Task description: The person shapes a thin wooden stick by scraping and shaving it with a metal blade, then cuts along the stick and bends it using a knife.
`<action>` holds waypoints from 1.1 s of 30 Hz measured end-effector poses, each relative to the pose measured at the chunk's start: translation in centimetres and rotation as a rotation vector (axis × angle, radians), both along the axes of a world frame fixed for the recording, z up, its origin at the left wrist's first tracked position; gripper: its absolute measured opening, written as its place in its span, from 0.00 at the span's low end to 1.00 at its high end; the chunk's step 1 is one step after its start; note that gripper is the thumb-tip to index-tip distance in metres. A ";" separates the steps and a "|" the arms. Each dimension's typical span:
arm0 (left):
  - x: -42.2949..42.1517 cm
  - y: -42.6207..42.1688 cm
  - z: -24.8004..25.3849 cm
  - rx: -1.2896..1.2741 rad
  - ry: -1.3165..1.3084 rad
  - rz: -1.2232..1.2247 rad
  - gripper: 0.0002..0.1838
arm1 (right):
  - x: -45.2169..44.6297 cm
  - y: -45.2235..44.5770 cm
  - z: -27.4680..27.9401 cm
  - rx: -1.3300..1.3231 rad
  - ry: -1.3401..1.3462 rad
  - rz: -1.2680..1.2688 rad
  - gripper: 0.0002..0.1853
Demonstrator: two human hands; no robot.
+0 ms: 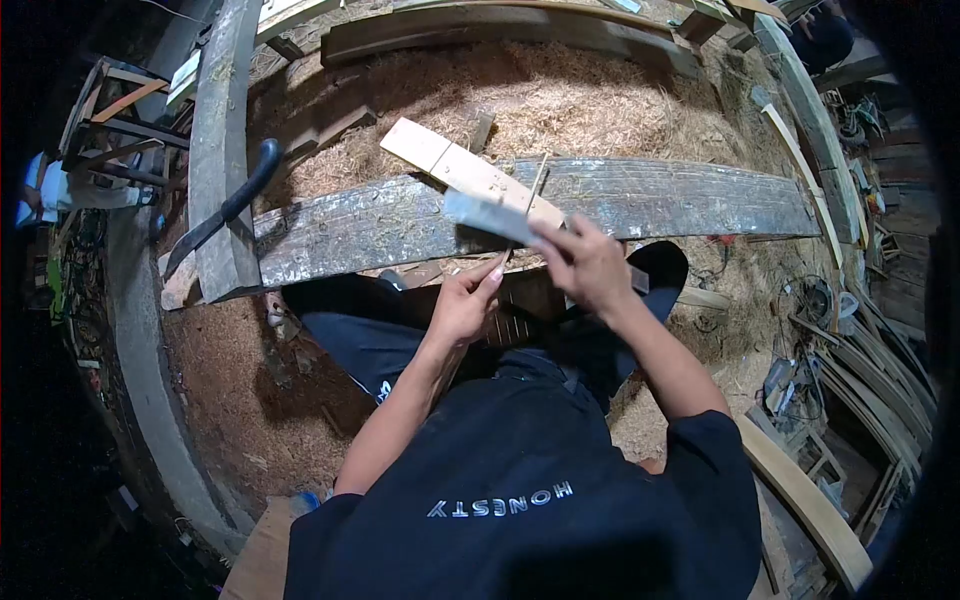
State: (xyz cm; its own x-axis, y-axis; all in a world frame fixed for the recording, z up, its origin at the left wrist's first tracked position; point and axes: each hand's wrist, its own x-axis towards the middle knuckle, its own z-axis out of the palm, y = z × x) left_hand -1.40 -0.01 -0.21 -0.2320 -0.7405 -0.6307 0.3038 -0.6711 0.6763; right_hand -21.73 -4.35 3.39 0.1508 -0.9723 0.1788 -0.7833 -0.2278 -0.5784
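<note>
My left hand (465, 305) pinches the near end of a thin wooden stick (540, 178), which slants up and away over the bench plank. My right hand (590, 265) is closed on a broad-bladed knife (485, 215). Its grey blade is blurred by motion and crosses over the stick, hiding part of it; whether the two touch I cannot tell. Beneath them a pale wooden board (430, 155) lies slantwise across the weathered bench plank (350, 225).
A machete with a black handle (252, 185) rests on the left beam (215, 110). Sawdust and shavings (590, 100) cover the floor. Another thick beam (500, 35) lies beyond. Curved wood strips (870, 370) are stacked at the right.
</note>
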 end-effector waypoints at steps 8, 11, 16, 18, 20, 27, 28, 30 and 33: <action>0.3 0.4 -0.1 -0.045 -0.039 -0.044 0.19 | 0.3 0.6 -0.4 -0.031 0.001 0.153 0.14; 0.2 0.4 0.8 0.017 -0.063 -0.029 0.18 | -0.3 -0.6 0.2 0.011 0.014 0.055 0.14; -0.3 0.0 -0.2 -0.110 -0.159 -0.008 0.17 | 0.4 0.3 0.0 -0.100 -0.055 0.172 0.14; -0.1 0.5 -0.4 -0.082 -0.129 -0.017 0.17 | -0.7 -0.8 0.3 0.017 0.052 0.019 0.15; 0.0 1.0 -1.0 -0.003 0.010 0.024 0.17 | -0.3 -0.7 0.6 0.019 0.087 -0.012 0.15; -0.1 0.6 -0.1 -0.039 -0.001 0.009 0.18 | -0.3 -0.3 0.0 -0.006 0.010 0.077 0.14; -0.1 0.6 0.1 -0.041 -0.002 0.004 0.18 | 0.1 0.9 -0.6 -0.074 -0.035 0.174 0.14; -0.1 0.3 0.7 -0.033 -0.147 -0.037 0.17 | -0.4 0.3 -0.6 -0.069 -0.024 0.201 0.15; -0.2 1.1 1.1 0.015 -0.113 0.002 0.17 | -0.6 -1.5 1.4 0.210 0.141 -0.065 0.16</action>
